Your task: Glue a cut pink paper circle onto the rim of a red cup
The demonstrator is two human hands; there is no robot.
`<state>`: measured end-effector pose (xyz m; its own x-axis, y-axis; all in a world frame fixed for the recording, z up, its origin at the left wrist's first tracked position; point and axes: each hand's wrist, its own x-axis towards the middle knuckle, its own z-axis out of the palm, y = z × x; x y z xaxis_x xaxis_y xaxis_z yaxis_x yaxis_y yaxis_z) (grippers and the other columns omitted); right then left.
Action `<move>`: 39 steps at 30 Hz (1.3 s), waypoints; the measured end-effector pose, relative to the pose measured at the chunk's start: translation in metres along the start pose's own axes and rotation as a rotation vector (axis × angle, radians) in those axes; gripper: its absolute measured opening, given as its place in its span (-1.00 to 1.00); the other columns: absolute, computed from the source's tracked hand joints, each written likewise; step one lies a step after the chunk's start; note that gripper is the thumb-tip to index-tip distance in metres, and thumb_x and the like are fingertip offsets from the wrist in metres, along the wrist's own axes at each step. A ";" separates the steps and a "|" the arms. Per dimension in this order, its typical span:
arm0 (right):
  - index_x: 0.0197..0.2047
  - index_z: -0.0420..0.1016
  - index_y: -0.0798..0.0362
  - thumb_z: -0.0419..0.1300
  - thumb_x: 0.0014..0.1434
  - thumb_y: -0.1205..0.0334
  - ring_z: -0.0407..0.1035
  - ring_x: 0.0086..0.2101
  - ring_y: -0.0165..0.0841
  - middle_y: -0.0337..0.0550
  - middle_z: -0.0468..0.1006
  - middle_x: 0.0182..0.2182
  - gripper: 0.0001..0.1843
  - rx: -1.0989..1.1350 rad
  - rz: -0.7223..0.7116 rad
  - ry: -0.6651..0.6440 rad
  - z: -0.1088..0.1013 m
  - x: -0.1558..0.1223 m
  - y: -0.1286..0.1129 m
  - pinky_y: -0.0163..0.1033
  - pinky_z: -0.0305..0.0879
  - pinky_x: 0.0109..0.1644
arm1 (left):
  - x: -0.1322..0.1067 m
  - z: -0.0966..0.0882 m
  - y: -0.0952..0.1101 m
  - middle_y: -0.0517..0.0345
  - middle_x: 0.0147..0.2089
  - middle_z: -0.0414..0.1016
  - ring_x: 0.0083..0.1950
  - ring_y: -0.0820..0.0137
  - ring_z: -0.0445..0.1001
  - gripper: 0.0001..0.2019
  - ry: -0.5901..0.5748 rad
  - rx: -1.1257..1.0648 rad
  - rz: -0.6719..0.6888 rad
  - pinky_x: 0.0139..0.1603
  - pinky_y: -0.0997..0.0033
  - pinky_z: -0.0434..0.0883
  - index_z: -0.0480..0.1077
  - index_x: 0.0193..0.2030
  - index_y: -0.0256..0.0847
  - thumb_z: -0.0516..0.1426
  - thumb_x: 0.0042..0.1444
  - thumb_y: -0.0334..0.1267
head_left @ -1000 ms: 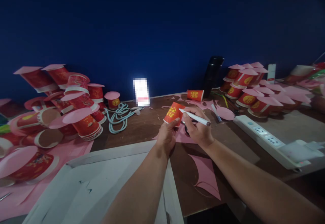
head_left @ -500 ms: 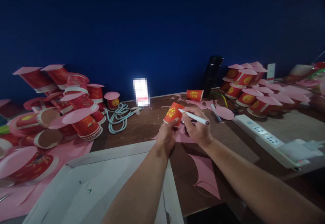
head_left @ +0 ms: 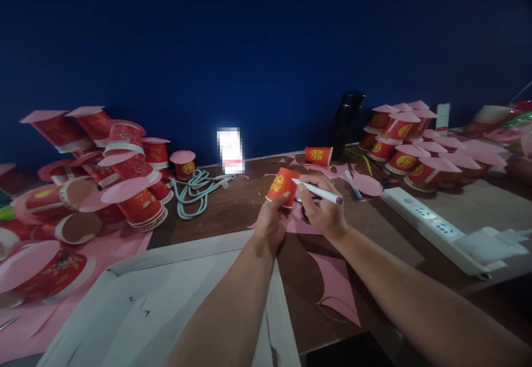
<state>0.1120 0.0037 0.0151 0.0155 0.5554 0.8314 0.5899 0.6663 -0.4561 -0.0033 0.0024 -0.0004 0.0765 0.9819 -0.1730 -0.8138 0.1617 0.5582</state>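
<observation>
My left hand (head_left: 271, 223) is wrapped round the lower side of a red paper cup (head_left: 283, 185) with yellow characters, which it holds tilted above the table. In my right hand (head_left: 322, 206) is a white marker (head_left: 322, 192), gripped like a pen, its tip at the cup's right side; whether it touches cannot be told. Beneath the hands lie pink paper scraps (head_left: 305, 223) and a dark-handled tool, mostly hidden by the right hand. Another red cup (head_left: 318, 155) rests on its side behind them.
Capped red cups (head_left: 141, 206) crowd the left and more (head_left: 405, 162) the right. A white tray-like board (head_left: 166, 295) lies in front. A power strip (head_left: 436, 231), black bottle (head_left: 348, 123), coiled cable (head_left: 193, 195) and lit phone (head_left: 230, 151) stand around the brown table (head_left: 233, 206).
The cup has turned slightly in my left hand, so its yellow characters sit a little differently. My right hand and the marker have barely moved.
</observation>
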 end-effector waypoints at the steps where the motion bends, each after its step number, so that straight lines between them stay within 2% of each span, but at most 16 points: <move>1: -0.16 0.43 0.01 0.16 0.16 0.27 0.45 -0.20 -0.24 -0.10 0.55 -0.26 -0.86 -0.001 -0.003 0.003 0.000 0.000 0.000 -0.08 0.38 -0.08 | 0.000 0.000 0.000 0.07 -0.21 0.57 -0.15 0.38 0.51 -0.74 0.003 0.002 0.000 0.01 0.39 0.35 0.47 -0.23 -0.26 0.27 -0.14 -0.45; 13: -0.15 0.42 0.01 0.15 0.19 0.25 0.44 -0.26 -0.28 -0.11 0.55 -0.25 -0.85 -0.002 0.025 -0.012 0.001 -0.001 0.001 -0.10 0.39 -0.11 | -0.002 0.003 0.003 0.05 -0.23 0.57 -0.24 0.43 0.52 -0.77 0.036 -0.036 -0.044 -0.04 0.44 0.38 0.45 -0.24 -0.31 0.22 -0.11 -0.50; 30: -0.15 0.43 0.01 0.17 0.18 0.26 0.44 -0.19 -0.24 -0.10 0.56 -0.24 -0.85 0.014 0.060 -0.012 0.000 -0.002 0.005 -0.08 0.38 -0.09 | -0.002 0.002 0.006 0.07 -0.27 0.57 -0.27 0.43 0.52 -0.80 0.081 -0.066 -0.044 -0.11 0.44 0.37 0.47 -0.29 -0.32 0.23 -0.13 -0.50; 39: -0.16 0.44 0.01 0.17 0.17 0.28 0.44 -0.22 -0.27 -0.11 0.54 -0.25 -0.86 0.033 0.042 0.053 -0.002 0.000 -0.002 -0.07 0.37 -0.06 | -0.002 0.001 0.006 0.06 -0.23 0.58 -0.23 0.42 0.52 -0.80 0.033 -0.073 -0.027 -0.10 0.45 0.40 0.46 -0.27 -0.29 0.22 -0.11 -0.49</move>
<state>0.1130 0.0016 0.0169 0.0830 0.5568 0.8265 0.5610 0.6593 -0.5005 -0.0075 0.0018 0.0044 0.0809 0.9735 -0.2140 -0.8517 0.1791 0.4925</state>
